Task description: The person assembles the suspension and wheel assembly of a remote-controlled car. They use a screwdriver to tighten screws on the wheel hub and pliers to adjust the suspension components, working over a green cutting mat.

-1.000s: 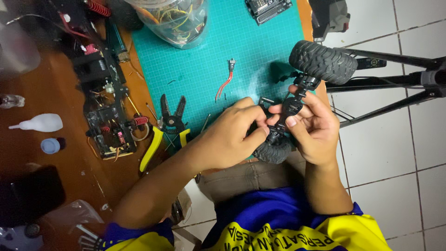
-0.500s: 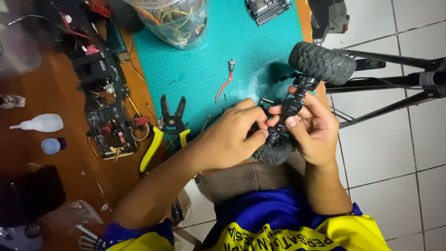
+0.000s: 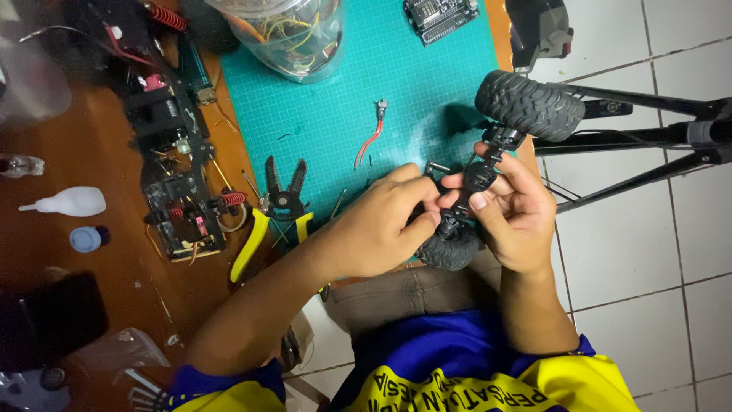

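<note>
The person's two hands meet over the near right corner of the green cutting mat (image 3: 343, 107), just at the table edge where the brown wood gives way to white floor tiles (image 3: 648, 252); the axle (image 3: 482, 174), a black model-car part with a knobby tyre at each end, is held there between them, partly over the mat and partly out past the table's edge above the person's lap. Its long axis runs slantwise, from the lower tyre (image 3: 450, 248) near the person's body up and to the right to the upper tyre (image 3: 531, 105), which points away toward the black tripod legs (image 3: 648, 137); the left hand (image 3: 381, 225) is curled with its fingertips pressed together on the middle of the axle, though what they pinch there is too small to tell; the right hand (image 3: 515, 217) wraps the axle from the right side, thumb laid along it and fingers closed behind it. Room is free to the right, over the bare tiles below the tripod, and across the middle of the mat, where only a short red wire (image 3: 370, 141) lies; to the left the way is crowded; yellow-handled pliers (image 3: 278, 202) lie at the mat's left edge, just beside the left wrist, and a stripped car chassis (image 3: 179, 191) lies beyond them on the wood; a clear jar of wires (image 3: 293, 38) stands on the mat's far left corner, and a small circuit board (image 3: 441, 15) lies at its far edge; a white glue bottle (image 3: 69, 202) lies well apart at the far left.
</note>
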